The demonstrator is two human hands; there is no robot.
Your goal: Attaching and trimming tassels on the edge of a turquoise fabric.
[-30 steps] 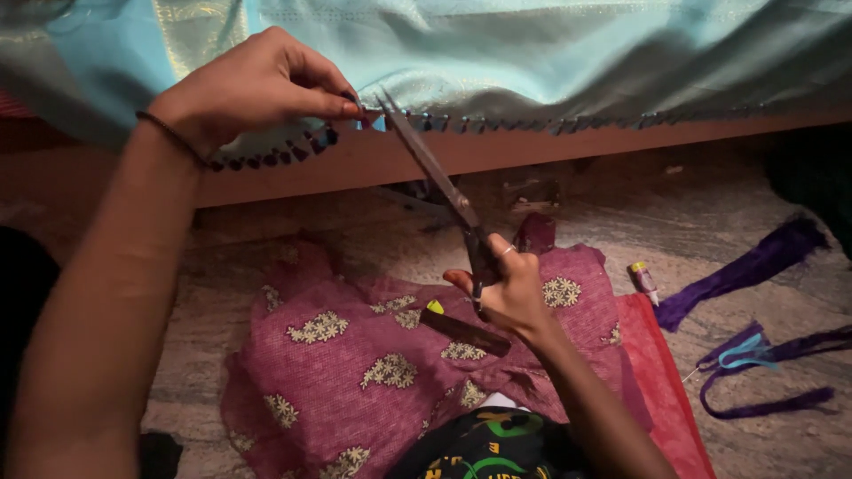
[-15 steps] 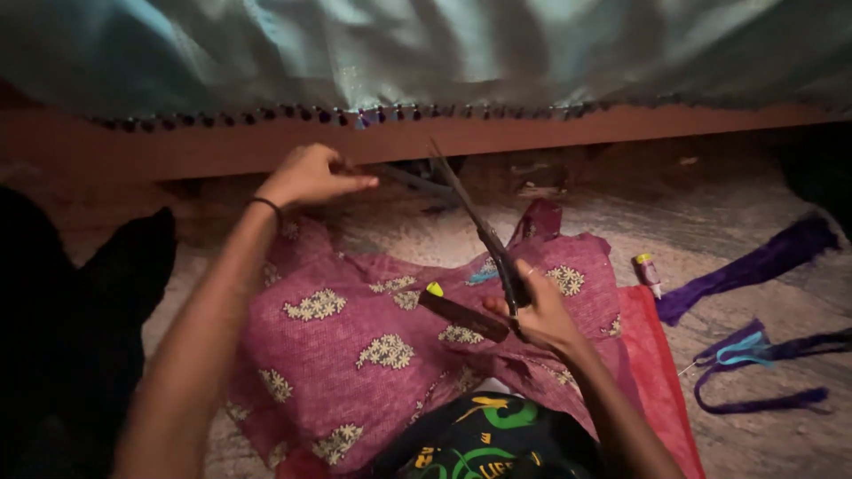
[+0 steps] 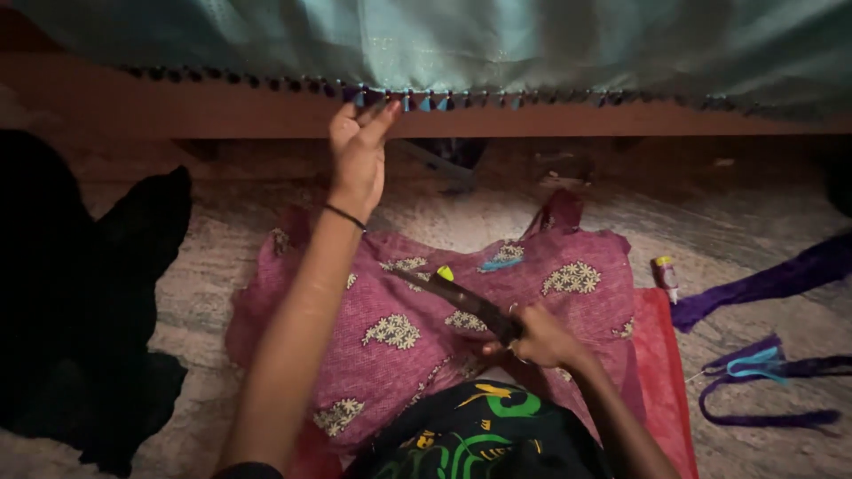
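- L hand (image 3: 357, 151) is up at the tasselled hem (image 3: 417, 99) of the teal cloth (image 3: 532, 44). Its fingers are loosely open w/ tips just touching the small dark and blue tassels, nothing pinched. I read that as feeling along the edge to pick a spot.
- R hand (image 3: 541, 337) is low over the lap w/ its grip closed around the handles of the scissors (image 3: 461, 302). The blades point up-left from that grip and lie flat over the pink flowered cloth (image 3: 390, 333), I'd say parked clear of the hem. Can't tell if the blades are fully shut.
- The hem hangs over the wooden edge (image 3: 222, 115) right above the L hand, so the tassels dangle free w/in reach.
- A small glue-like bottle (image 3: 665, 277) stands right of the R hand, just off the pink cloth. Purple thread bundles (image 3: 763, 284) lie further right on the floor, well apart.
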